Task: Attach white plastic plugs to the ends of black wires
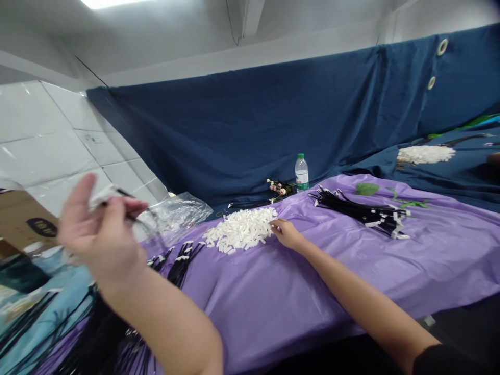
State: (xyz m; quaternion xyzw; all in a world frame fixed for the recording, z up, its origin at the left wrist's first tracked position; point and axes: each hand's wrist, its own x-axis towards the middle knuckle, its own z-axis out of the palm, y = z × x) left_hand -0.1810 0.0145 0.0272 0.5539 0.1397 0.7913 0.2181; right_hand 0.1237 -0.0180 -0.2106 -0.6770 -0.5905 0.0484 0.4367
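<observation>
My left hand (107, 229) is raised at the left, smeared by motion. Its thumb and fingers are closed on a thin black cable (130, 198) with a white end. My right hand (288, 234) reaches to the right edge of a heap of small white plastic pieces (242, 229). Its fingertips are pinched together against the heap; what lies between them is too small to make out. Below the heap, near my left forearm, are bundles of black cables with white ends (183, 260). More black cables (97, 333) hang or lie at the lower left.
A purple cloth (250, 307) covers the table. On it, right of the heap, lies a black cable bundle (359, 208). Behind stand a bottle (301, 174) and small flowers (279, 187). A clear plastic bag (183, 213) and a cardboard box (27, 219) are left. Another white heap (425, 154) lies far right.
</observation>
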